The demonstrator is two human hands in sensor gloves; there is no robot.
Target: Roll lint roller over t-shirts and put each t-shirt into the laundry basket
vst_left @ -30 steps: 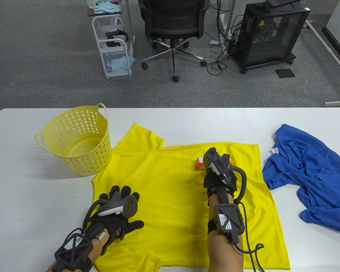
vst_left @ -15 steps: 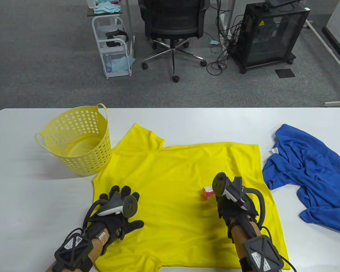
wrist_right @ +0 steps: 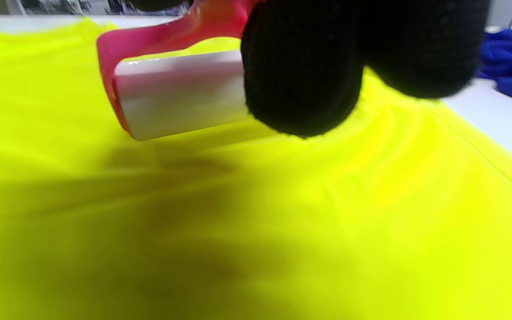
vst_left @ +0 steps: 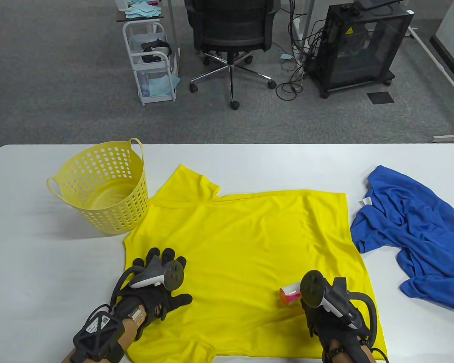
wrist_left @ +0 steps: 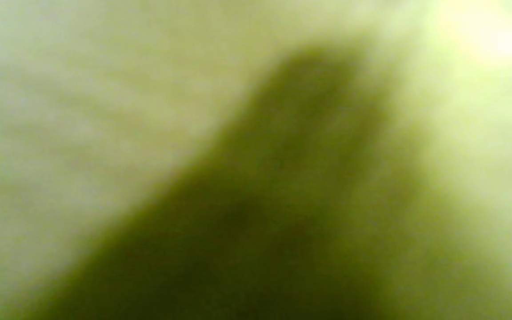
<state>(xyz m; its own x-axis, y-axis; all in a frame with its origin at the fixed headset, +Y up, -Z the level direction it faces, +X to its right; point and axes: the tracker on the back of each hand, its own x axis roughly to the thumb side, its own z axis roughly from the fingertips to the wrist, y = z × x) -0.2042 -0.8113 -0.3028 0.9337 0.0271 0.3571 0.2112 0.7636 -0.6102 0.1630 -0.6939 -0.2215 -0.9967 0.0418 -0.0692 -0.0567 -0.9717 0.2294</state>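
A yellow t-shirt (vst_left: 242, 242) lies spread flat across the middle of the table. My left hand (vst_left: 157, 280) rests flat on its near left part, fingers spread. My right hand (vst_left: 325, 306) grips a pink lint roller (vst_left: 290, 295) whose white roll (wrist_right: 180, 93) lies on the shirt's near right part; the gloved fingers (wrist_right: 302, 66) curl round its handle. A crumpled blue t-shirt (vst_left: 412, 234) lies at the right. The yellow perforated laundry basket (vst_left: 102, 185) stands at the far left with nothing in it. The left wrist view is a yellow blur.
The white table (vst_left: 30, 257) shows bare surface on the left, near the basket. Beyond its far edge stand an office chair (vst_left: 230, 34), a white cart (vst_left: 151, 64) and a black cabinet (vst_left: 359, 45) on the grey carpet.
My right hand has drawn the lint roller toward me over the yellow shirt, from its far middle to its near right part. The left hand has stayed in place.
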